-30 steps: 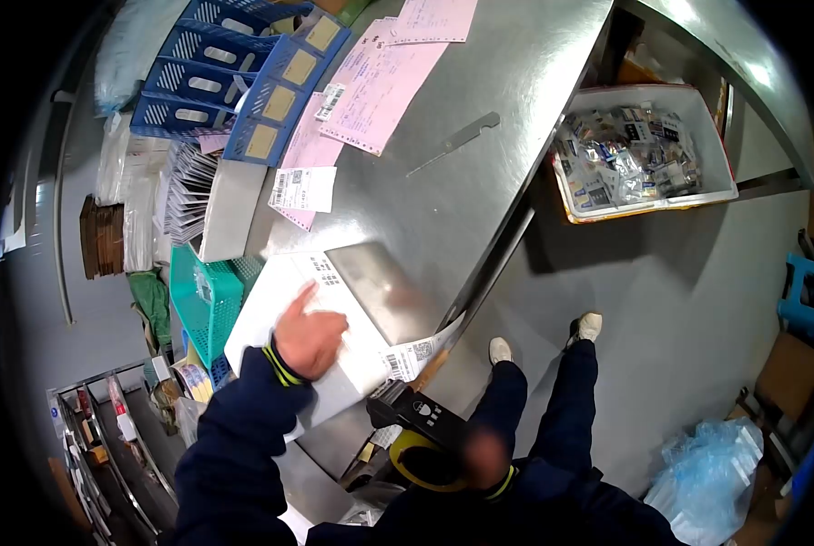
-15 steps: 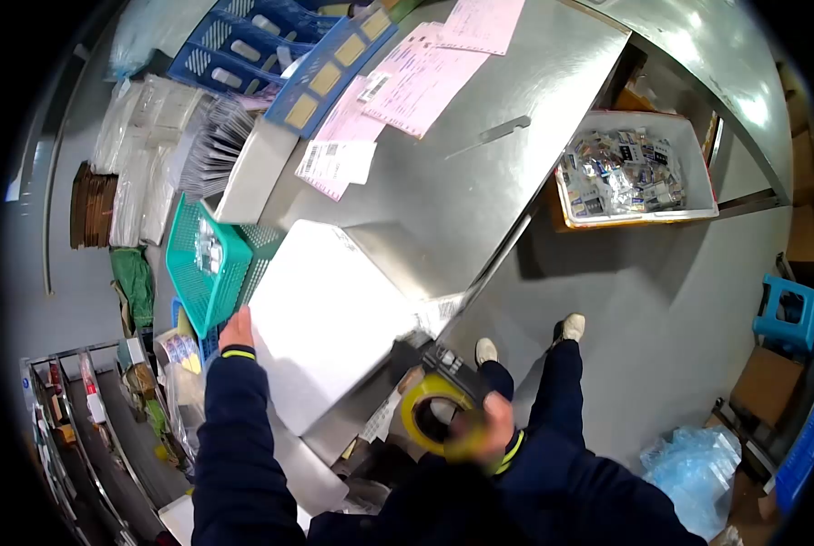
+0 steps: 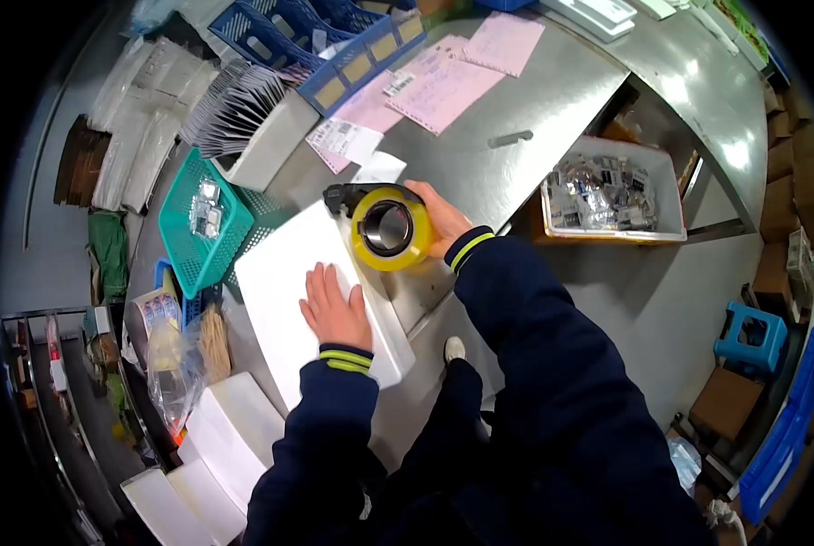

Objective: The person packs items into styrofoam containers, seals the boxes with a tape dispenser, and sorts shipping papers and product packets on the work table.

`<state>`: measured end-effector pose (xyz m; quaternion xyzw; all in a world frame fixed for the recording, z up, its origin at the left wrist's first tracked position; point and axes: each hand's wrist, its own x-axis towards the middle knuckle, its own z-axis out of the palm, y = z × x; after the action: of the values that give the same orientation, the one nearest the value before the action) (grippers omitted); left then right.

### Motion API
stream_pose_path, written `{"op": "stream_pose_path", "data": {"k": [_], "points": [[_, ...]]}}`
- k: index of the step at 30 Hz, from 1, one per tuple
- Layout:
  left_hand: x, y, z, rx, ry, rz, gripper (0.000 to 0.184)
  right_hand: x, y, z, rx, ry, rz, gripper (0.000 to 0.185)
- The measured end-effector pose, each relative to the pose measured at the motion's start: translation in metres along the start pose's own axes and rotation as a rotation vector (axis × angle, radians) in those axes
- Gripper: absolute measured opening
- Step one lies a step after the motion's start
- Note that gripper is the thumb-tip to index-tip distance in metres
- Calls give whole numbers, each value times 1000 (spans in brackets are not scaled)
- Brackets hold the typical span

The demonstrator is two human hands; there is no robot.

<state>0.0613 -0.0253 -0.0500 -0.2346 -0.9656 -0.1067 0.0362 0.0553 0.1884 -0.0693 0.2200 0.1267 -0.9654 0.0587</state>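
Note:
My left hand (image 3: pixel 338 311) lies flat with fingers spread on top of a white box (image 3: pixel 279 282), which looks like foam. In my right hand (image 3: pixel 442 218) is a tape dispenser (image 3: pixel 363 238) with a big roll of yellow tape. Its dark head is at the far corner of the box; whether it touches the box I cannot tell. Left of the box stands a green basket (image 3: pixel 229 246) with small clear packets inside. A small metal blade-like tool (image 3: pixel 511 139) rests on the metal table (image 3: pixel 466 173), beyond my right hand.
Pink sheets (image 3: pixel 452 91) lie farther back, beside a blue divided rack (image 3: pixel 371 59). Grey envelopes (image 3: pixel 243 109) stand in a white bin. A white tub (image 3: pixel 607 187) of small packets sits at the right below the table edge. White foam boxes (image 3: pixel 229 437) are at the lower left.
My right hand has carried the tape dispenser from near my body up to the box's far end. My left hand has moved from the box's left edge onto its top.

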Motion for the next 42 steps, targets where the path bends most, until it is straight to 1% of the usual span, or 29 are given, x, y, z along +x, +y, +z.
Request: {"op": "stream_pose_path", "data": {"k": [1, 3, 5, 6, 7, 8, 9, 12, 13, 14, 16, 18, 24, 26, 27, 28, 29, 30, 32, 33, 34, 36, 38, 39, 40, 41, 42], "points": [[-2, 4, 5, 52, 55, 23, 48, -4, 3, -3, -16, 38, -23, 24], [-2, 3, 5, 88, 62, 66, 45, -16, 17, -17, 1, 76, -29, 24], [0, 4, 3, 118, 83, 114, 44, -37, 40, -38, 124, 96, -133, 31], [2, 3, 2, 127, 77, 124, 44, -57, 55, -47, 177, 52, -201, 33], [3, 2, 2, 109, 80, 165, 44, -80, 72, -57, 149, 119, -202, 26], [3, 2, 3, 89, 85, 204, 44, -112, 87, -65, 103, 174, -213, 25], [4, 5, -1, 83, 98, 244, 43, -145, 99, -76, 87, 148, -186, 24], [5, 8, -3, 63, 90, 300, 42, -214, 150, -94, 179, 232, -168, 41], [6, 7, -3, 72, 80, 306, 42, -230, 168, -103, 64, 188, -233, 41], [7, 7, -2, 68, 85, 329, 41, -243, 188, -122, 48, 110, -160, 41], [6, 6, -3, 74, 84, 354, 40, -249, 210, -117, 188, 127, -214, 36], [7, 8, -4, 42, 94, 389, 39, -251, 217, -115, 218, 121, -233, 36], [7, 12, -8, -11, 98, 461, 40, -242, 243, -113, 206, 127, -202, 35], [9, 15, -13, -74, 13, 522, 43, -242, 246, -113, 211, 125, -217, 35], [11, 12, -19, -29, -80, 650, 45, -242, 247, -121, -70, 162, -201, 36], [16, 5, -21, -31, -245, 862, 43, -239, 251, -119, -7, 154, -201, 37], [29, -1, -24, -86, -371, 991, 36, -236, 255, -118, 55, 147, -201, 38], [40, -1, -30, -141, -502, 1114, 30, -237, 244, -103, 174, 128, -262, 37], [77, 3, -28, -49, -521, 1285, 24, -237, 246, -100, 192, 135, -256, 38], [106, -8, -18, 13, -395, 1282, 19, -237, 249, -100, 190, 144, -249, 38], [128, -7, -19, 96, -338, 1252, 17, -235, 251, -101, 184, 151, -250, 39], [146, -16, -14, 120, -309, 1095, 21, -234, 257, -102, 182, 163, -245, 40], [156, -32, -3, 30, -80, 967, 22, -232, 259, -101, 189, 176, -251, 41], [161, -47, 3, 39, 28, 866, 23, -231, 259, -100, 191, 180, -255, 41], [165, -56, -6, 17, -43, 615, 29, -230, 261, -100, 191, 189, -259, 42], [172, -94, 8, -274, 87, 344, 38, -230, 260, -100, 192, 194, -261, 43], [173, -121, -8, -222, -63, 25, 47, -228, 260, -99, 200, 201, -261, 43]]}}
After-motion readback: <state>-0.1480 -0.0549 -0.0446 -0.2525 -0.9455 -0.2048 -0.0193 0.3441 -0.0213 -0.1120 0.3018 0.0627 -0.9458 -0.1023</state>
